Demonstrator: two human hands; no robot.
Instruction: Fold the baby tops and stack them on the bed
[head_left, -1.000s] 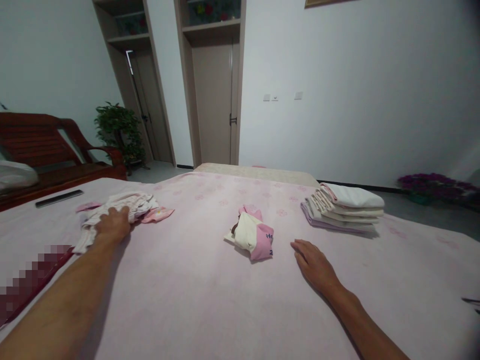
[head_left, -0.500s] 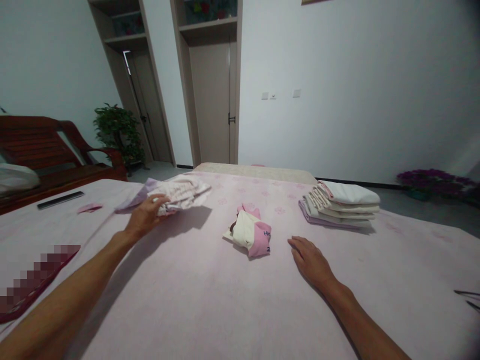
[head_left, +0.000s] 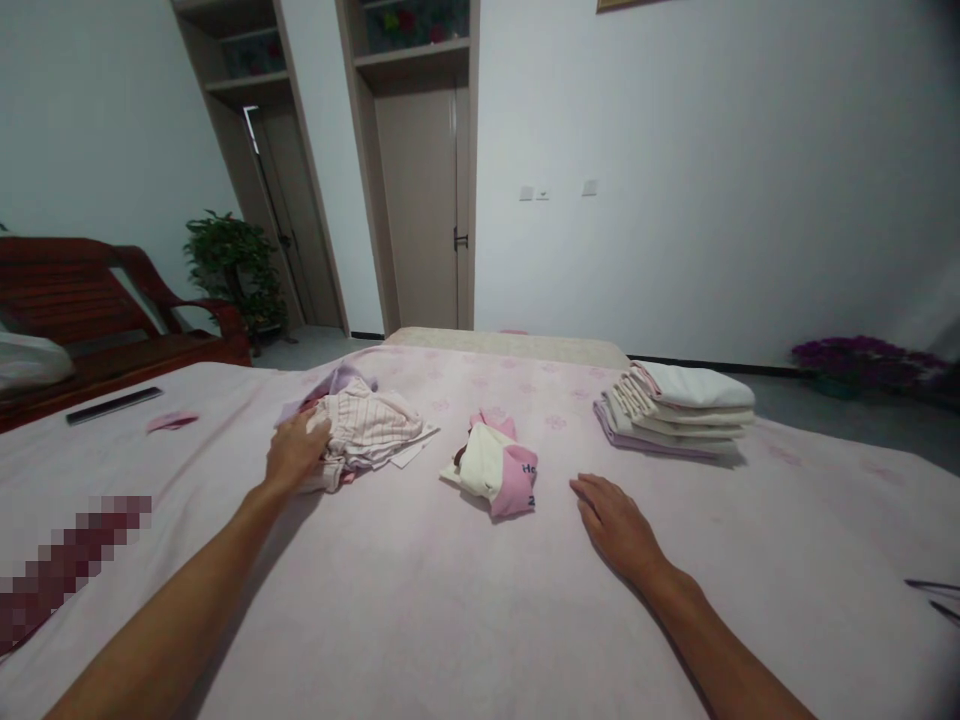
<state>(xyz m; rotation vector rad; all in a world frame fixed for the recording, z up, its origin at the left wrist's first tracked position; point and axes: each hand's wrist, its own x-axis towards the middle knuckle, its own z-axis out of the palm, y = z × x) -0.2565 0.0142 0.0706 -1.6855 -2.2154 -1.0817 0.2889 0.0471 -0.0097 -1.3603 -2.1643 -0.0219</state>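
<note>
At the left of the bed, my left hand [head_left: 296,452] grips the near-left edge of a loose bundle of clothes [head_left: 379,425], pale pink checked fabric with white and lavender pieces. The bundle rests on the sheet; my fingertips are partly hidden in its folds. My right hand [head_left: 616,522] lies palm down on the sheet, fingers stretched out, holding nothing. Between the hands sits a crumpled cream and pink garment [head_left: 495,468] with dark lettering, apart from both. Beyond my right hand stands a neat stack of folded clothes [head_left: 679,412], white on top and lavender at the bottom.
The pink flowered sheet [head_left: 450,610] covers the bed. On its left lie a dark flat bar [head_left: 114,405], a small pink piece [head_left: 172,421] and a blurred dark red object [head_left: 71,575]. Thin dark tips [head_left: 934,590] show at the right edge. A wooden bench [head_left: 82,300] stands behind.
The clothes bundle in my left hand has come down from above the sheet and a little to the right, and now rests on the bed. My right hand stays in place.
</note>
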